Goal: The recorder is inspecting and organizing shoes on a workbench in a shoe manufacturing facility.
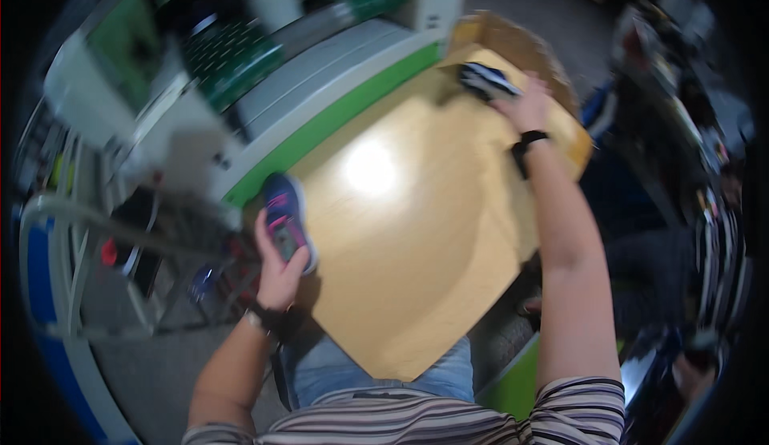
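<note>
Navy shoe with pink trim point(276, 194), left of centre in the frame, at the left edge of the wood-tone table point(416, 237). Left hand point(280, 265) is part closed on its near end, thumb and fingers on opposite sides. Right hand point(525, 107), upper right of frame, has its thumb and fingers closed around one end of a dark shoe with white sole point(483, 81), just beside the cardboard box point(517, 38). Right-hand fingers blurred; exact contact unclear.
</note>
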A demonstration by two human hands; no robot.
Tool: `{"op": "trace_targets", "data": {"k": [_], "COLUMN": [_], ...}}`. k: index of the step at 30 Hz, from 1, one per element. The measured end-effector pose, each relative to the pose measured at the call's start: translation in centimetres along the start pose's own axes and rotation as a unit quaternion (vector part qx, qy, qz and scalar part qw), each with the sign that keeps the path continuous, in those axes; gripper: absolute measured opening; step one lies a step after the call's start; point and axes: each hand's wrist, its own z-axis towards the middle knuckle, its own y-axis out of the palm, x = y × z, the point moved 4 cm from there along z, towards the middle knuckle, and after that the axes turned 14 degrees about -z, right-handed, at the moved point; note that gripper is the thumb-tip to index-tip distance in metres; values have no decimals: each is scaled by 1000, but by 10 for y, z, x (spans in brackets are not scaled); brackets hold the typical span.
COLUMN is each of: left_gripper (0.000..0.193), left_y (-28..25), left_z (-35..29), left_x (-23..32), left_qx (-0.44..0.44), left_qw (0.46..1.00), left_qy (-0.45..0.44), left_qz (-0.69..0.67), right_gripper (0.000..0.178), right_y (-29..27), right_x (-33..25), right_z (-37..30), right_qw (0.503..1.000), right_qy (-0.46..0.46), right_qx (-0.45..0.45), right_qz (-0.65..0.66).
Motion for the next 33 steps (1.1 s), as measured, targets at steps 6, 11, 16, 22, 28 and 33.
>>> {"op": "trace_targets", "data": {"k": [6, 11, 16, 22, 28, 33], "left_gripper": [96, 95, 90, 88, 75, 76], "left_y": [-17, -23, -20, 20, 45, 23], "left_z": [5, 6, 17, 0, 9, 57], "left_x": [-20, -22, -19, -19, 20, 150], "left_qx": [-12, -18, 4, -2, -21, 24], "left_qw": [999, 999, 997, 998, 913, 966], "left_qy": [-11, -25, -15, -33, -138, 212], "left_qz": [33, 34, -81, -49, -383, -146], "right_gripper": [31, 32, 49, 98, 90, 83], "right_y": [47, -37, -99, -140, -120, -184], "right_x": [13, 35, 40, -63, -61, -127], "right_z": [-25, -141, -220, -285, -257, -113], "right_qw": [979, 963, 922, 776, 729, 717], "right_qy": [-40, -164, -118, 133, 210, 31], "right_qx": [-200, -166, -269, -271, -154, -80], "right_qz": [-3, 132, 253, 554, 633, 691]}}
